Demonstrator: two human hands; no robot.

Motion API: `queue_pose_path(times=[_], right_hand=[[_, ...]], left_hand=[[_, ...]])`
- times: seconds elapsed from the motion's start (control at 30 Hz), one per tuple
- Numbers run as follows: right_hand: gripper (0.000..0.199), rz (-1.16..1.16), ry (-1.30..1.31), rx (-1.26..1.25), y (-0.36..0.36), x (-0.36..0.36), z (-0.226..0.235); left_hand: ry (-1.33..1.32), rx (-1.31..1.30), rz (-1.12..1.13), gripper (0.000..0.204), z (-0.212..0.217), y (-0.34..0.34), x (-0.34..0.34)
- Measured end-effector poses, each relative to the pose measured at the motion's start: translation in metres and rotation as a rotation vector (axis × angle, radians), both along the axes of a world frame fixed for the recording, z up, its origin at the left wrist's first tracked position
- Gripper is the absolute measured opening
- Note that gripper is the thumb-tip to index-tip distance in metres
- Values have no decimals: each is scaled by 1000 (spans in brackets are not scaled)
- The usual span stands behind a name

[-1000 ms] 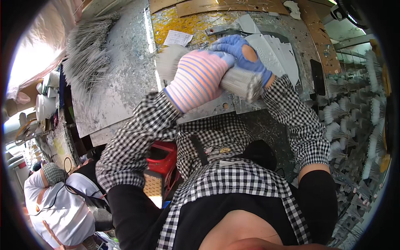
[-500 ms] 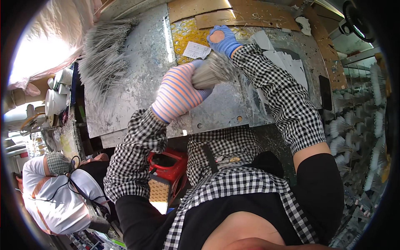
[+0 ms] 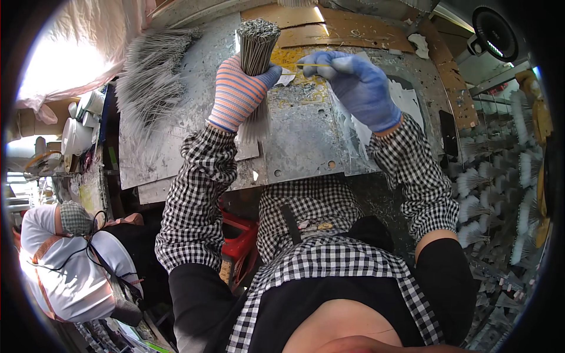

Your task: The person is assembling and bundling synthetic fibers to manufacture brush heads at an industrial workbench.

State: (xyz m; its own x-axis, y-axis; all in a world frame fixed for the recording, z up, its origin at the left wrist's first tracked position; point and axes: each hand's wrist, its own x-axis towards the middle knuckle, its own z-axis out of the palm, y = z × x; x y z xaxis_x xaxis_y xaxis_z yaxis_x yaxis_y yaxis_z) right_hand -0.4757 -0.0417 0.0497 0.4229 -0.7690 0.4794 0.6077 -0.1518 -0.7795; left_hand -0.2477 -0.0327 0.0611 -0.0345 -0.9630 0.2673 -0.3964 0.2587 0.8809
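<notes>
The near edge of the scuffed metal surface (image 3: 300, 141) runs across in front of the person's checked apron (image 3: 329, 259), with two small round holes just inside it. Cardboard strips (image 3: 353, 32) line the far edge. On the left, a spread pile of thin pale rods (image 3: 153, 70) takes up the room toward that side; on the right, white sheets (image 3: 406, 100) lie under and beside the right forearm, and a flat black object (image 3: 448, 132) sits near the right edge. The room to move is the stretch of grey metal between the two forearms, reaching from the near edge up to a white slip (image 3: 286, 77) beside a yellow-stained patch.

The left hand (image 3: 240, 93), in a striped glove, is closed around a bundle of thin rods (image 3: 258, 47). The bundle stands roughly upright in the grip, its packed ends above the fist and its lower part fanning out below. The right hand (image 3: 360, 88), in a blue glove, is to the right of the bundle and apart from it, fingertips pinched on a thin yellow band (image 3: 312, 65) drawn toward the left thumb; whether the band loops the bundle is hard to tell.
</notes>
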Motion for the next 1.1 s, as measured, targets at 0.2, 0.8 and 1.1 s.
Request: queue_pose_path(times=[0.2, 0.8, 1.1], right_hand=[[33, 2, 526, 0, 15, -8, 27], [56, -214, 759, 455, -46, -33, -8], [39, -437, 760, -1006, 14, -9, 73]], left_hand=[[254, 219, -198, 19, 15, 20, -5], [-642, -235, -320, 30, -3, 49, -58], [-182, -350, -573, 28, 8, 30, -58]])
